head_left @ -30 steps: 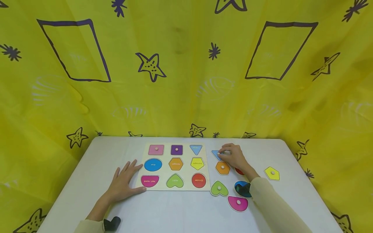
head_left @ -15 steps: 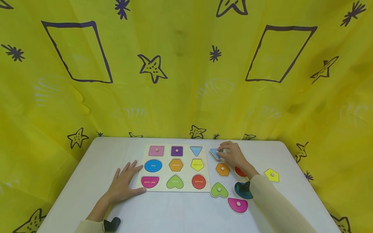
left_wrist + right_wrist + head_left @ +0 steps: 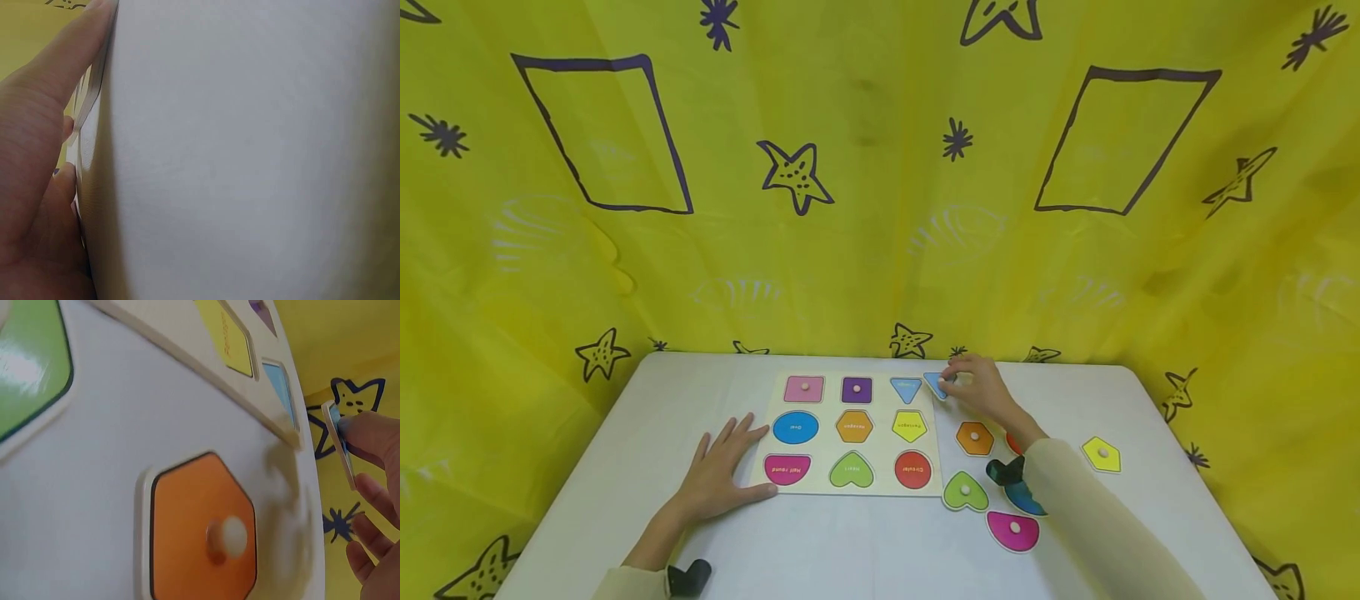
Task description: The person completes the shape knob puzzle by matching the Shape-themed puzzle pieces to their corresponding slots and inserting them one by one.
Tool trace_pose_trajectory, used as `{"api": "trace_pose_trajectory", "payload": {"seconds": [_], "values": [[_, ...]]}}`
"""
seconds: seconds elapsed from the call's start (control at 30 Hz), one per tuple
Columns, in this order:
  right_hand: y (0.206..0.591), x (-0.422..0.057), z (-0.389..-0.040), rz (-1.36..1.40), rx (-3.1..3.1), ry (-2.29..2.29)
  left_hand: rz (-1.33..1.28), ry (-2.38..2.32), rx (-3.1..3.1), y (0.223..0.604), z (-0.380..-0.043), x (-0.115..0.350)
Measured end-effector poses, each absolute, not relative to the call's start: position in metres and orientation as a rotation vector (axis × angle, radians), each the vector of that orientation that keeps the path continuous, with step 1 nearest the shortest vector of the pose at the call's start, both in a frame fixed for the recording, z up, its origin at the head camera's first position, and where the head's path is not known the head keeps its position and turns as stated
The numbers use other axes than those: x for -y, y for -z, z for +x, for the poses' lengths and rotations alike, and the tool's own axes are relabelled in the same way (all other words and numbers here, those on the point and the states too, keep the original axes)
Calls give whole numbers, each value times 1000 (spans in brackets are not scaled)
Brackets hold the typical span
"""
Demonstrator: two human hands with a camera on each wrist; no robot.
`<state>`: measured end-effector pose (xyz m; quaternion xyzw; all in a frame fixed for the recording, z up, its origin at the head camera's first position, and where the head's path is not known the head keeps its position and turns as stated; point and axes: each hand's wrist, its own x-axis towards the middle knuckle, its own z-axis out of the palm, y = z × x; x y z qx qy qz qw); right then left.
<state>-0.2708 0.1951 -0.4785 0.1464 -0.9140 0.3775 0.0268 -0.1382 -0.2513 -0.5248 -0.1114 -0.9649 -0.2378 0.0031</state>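
My right hand (image 3: 983, 389) pinches the knob of a blue triangle puzzle piece (image 3: 935, 383), which is raised at the top right corner of the wooden shape board (image 3: 880, 483). In the right wrist view the triangle piece (image 3: 338, 445) is tilted and seen edge-on, off the table. Just left of it in the head view lies the board's blue triangle recess (image 3: 906, 389). My left hand (image 3: 718, 475) rests with spread fingers at the board's left side, its thumb along the lower left corner. A pink rectangle (image 3: 814, 393) and a purple square (image 3: 847, 396) sit in the board, knobs up.
Right of the board lie an orange hexagon (image 3: 966, 443), a green heart (image 3: 956, 499), a magenta half round (image 3: 1002, 533) and a yellow pentagon (image 3: 1093, 458). A red piece (image 3: 1014, 442) and a blue oval (image 3: 1026, 500) are partly hidden by my right arm. A yellow curtain (image 3: 850, 275) hangs behind the table.
My right hand has lifted the blue triangle piece off the table and carried it left to the board's corner. The left hand stays where it was.
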Motion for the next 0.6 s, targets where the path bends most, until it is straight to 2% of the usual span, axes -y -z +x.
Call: {"api": "trace_pose_trajectory", "payload": {"seconds": [0.6], "values": [[492,-151,-283,483,2821,-1200,-349,749,3021,527,-139,251]]}}
